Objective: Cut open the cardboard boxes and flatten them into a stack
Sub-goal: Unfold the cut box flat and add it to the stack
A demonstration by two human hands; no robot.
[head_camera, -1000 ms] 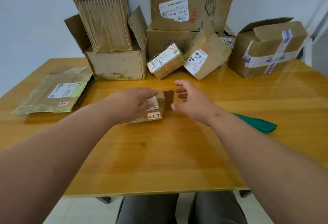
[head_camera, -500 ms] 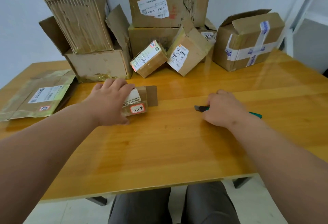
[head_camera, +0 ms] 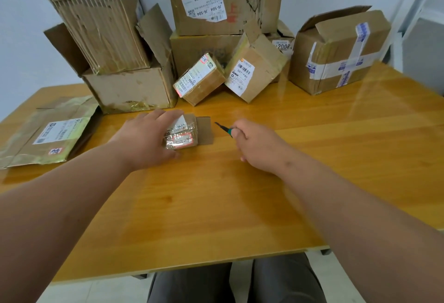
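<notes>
A small taped cardboard box (head_camera: 186,133) with a red-framed label lies on the wooden table (head_camera: 216,206), one brown flap open to its right. My left hand (head_camera: 146,139) rests on top of the box, fingers spread over its left side. My right hand (head_camera: 257,146) grips a green-handled box cutter (head_camera: 224,128), its dark blade pointing left toward the box's open flap, a short gap away. A flattened box (head_camera: 48,132) lies at the table's left edge.
Several cardboard boxes stand along the back: an open box (head_camera: 129,89) holding folded cardboard, two stacked large boxes (head_camera: 223,2), two small labelled boxes (head_camera: 199,79) (head_camera: 254,72) leaning, and a taped box (head_camera: 341,50) at the right. My knees show below the table's near edge.
My right hand reached right to the box cutter, picked it up and brought it back toward the small box. My left hand stayed on the box.
</notes>
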